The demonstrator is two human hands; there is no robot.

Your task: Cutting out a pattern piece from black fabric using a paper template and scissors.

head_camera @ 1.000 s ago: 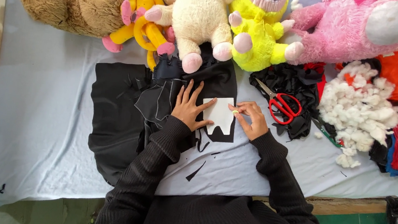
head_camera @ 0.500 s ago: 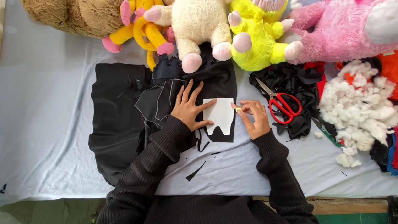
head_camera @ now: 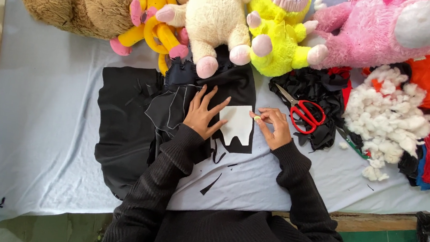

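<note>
At frame centre, the left hand (head_camera: pixel 203 112) lies flat with fingers spread on black fabric (head_camera: pixel 121 128), touching a white paper template (head_camera: pixel 236 123). The right hand (head_camera: pixel 272 126) pinches something small and pale, too tiny to identify, at the template's right edge. Red scissors (head_camera: pixel 304 113) lie just right.

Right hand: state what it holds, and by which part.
The right hand pinches a small pale yellowish piece, perhaps chalk, between its fingertips beside the white paper pattern; which part the grip takes cannot be told.
</note>
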